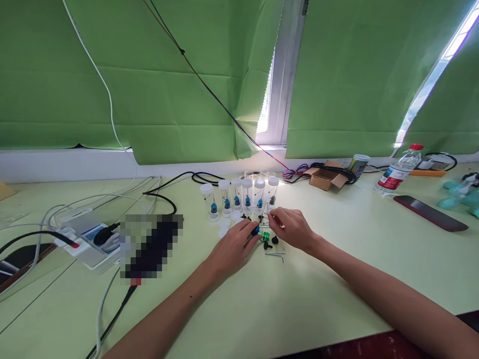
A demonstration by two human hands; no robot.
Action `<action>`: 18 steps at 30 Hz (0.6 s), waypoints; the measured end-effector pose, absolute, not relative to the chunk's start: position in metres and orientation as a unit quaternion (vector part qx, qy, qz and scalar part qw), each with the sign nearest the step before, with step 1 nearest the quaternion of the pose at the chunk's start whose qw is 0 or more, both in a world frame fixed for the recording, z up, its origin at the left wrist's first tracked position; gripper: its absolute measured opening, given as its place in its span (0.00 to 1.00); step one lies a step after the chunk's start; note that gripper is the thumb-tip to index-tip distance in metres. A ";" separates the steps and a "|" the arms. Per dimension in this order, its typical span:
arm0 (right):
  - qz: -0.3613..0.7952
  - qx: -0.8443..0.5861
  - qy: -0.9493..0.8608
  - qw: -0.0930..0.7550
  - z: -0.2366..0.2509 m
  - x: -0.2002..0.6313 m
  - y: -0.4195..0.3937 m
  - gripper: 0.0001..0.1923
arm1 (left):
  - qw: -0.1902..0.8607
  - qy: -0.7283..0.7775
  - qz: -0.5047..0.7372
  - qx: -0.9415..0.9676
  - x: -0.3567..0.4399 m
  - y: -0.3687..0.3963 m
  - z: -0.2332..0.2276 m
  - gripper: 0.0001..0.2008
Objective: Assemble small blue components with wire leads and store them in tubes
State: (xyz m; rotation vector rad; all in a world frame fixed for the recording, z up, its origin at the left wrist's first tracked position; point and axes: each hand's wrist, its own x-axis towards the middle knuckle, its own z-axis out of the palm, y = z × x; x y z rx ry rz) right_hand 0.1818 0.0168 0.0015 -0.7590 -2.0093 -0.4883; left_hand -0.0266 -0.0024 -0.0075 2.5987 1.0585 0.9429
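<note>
My left hand (234,244) is closed, fingertips pinching a small blue part (255,230) just above the table. My right hand (290,227) is closed too, thumb and forefinger pressed together near a thin upright rod; what they hold is too small to make out. Between the hands lies a small green part (265,236), with black knob-like pieces (275,240) beside it. Two bent hex keys (276,255) rest closer to me. Behind my hands, several clear tubes with white caps (224,199) stand in a row, blue parts inside most of them.
On the left are a white power strip (88,249), cables and a pixelated dark object (153,249). To the right are an open cardboard box (327,177), a can (359,164), a water bottle (398,172) and a dark phone-like slab (430,213). Green blinds (187,99) hang behind.
</note>
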 end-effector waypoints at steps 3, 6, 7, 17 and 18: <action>-0.200 -0.305 -0.813 0.453 0.002 0.181 0.016 0.09 | 0.095 0.358 0.320 0.872 -0.026 -0.003 -0.007 0.13; -0.194 -0.304 -0.817 0.449 0.002 0.182 0.016 0.09 | 0.099 0.361 0.320 0.870 -0.026 -0.003 -0.007 0.13; -0.192 -0.303 -0.819 0.447 0.002 0.182 0.016 0.09 | 0.100 0.363 0.319 0.870 -0.026 -0.003 -0.007 0.13; -0.177 -0.290 -0.835 0.433 0.002 0.182 0.017 0.08 | 0.093 0.361 0.318 0.872 -0.026 -0.002 -0.006 0.12; -0.175 -0.292 -0.837 0.429 0.001 0.182 0.017 0.08 | 0.092 0.360 0.319 0.872 -0.027 -0.002 -0.006 0.12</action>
